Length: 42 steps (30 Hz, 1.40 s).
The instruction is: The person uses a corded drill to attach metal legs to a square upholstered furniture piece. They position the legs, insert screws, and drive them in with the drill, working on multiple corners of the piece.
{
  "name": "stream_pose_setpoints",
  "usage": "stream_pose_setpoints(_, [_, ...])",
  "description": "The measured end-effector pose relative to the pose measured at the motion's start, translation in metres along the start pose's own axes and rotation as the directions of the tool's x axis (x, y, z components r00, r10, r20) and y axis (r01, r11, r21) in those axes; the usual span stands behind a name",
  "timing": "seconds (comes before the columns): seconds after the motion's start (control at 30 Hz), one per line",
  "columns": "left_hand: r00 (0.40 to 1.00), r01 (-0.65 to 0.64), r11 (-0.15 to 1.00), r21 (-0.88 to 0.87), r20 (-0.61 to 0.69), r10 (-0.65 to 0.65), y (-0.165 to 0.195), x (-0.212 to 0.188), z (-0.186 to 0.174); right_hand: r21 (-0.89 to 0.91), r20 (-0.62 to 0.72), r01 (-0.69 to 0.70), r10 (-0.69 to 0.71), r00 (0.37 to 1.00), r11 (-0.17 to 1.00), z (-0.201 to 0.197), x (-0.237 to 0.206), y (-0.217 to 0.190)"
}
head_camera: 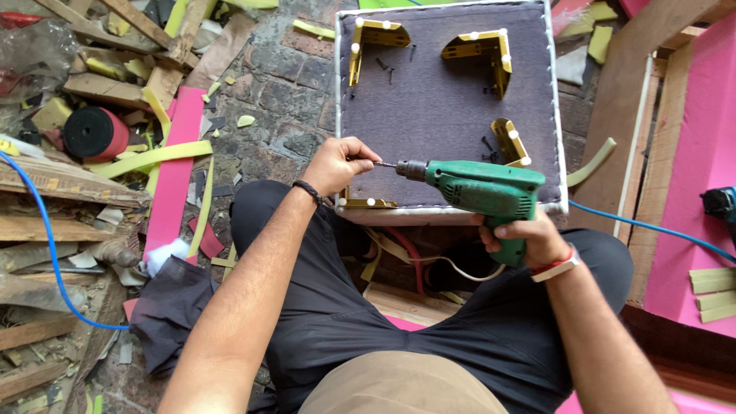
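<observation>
Here, nearest the viewer, the right hand (529,238) wraps the grip of a green electric drill (483,188), held level across the near edge of the upturned stool base (452,107). Left of the drill, the left hand (337,163) has its fingers (362,159) pinching the bit at the chuck; an accidental trigger pull could catch them. Beyond the drill, loose black screws (387,70) among brass corner brackets (483,54) could roll away.

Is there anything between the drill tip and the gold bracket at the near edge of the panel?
Only the left hand: its fingers pinch the bit of the drill, just above the bracket. The right hand holds the drill's grip. Nothing else visible stands between tip and bracket.
</observation>
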State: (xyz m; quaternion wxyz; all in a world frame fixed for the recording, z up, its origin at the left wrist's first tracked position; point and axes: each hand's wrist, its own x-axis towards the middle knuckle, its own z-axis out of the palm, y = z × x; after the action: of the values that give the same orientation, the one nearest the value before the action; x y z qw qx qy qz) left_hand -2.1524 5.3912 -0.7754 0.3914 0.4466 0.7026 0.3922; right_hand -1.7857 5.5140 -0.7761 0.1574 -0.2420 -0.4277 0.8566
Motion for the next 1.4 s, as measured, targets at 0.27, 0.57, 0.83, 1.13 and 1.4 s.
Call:
stream_pose_setpoints(0.27, [0.997, 0.034, 0.983, -0.18, 0.076, -0.021, -0.023, -0.005, -0.001, -0.37, -0.092, -0.223, 0.203, 0.975, 0.902, 0.02, 0.024, -0.089])
stream_pose_setpoints(0.57, [0.971, -0.233, 0.93, 0.284, 0.127, 0.204, -0.011, -0.039, -0.002, -0.945, -0.271, -0.326, 0.476, 0.836, 0.034, 0.107, 0.133, -0.175])
stream_pose_setpoints(0.83, [0.943, -0.33, 0.885, 0.329, 0.165, 0.29, -0.029, -0.046, -0.023, -0.92, -0.367, -0.201, 0.563, 0.74, -0.336, 0.179, 0.194, -0.177])
stream_pose_setpoints(1.13, [0.932, -0.356, 0.864, 0.357, 0.203, 0.3, -0.032, -0.047, -0.024, -0.891, -0.427, -0.171, 0.652, 0.626, -0.42, 0.173, 0.227, -0.162])
stream_pose_setpoints(1.4, [0.932, -0.349, 0.842, 0.411, 0.246, 0.266, -0.029, -0.044, -0.021, -0.852, -0.451, -0.069, 0.662, 0.598, -0.519, 0.166, 0.236, -0.154])
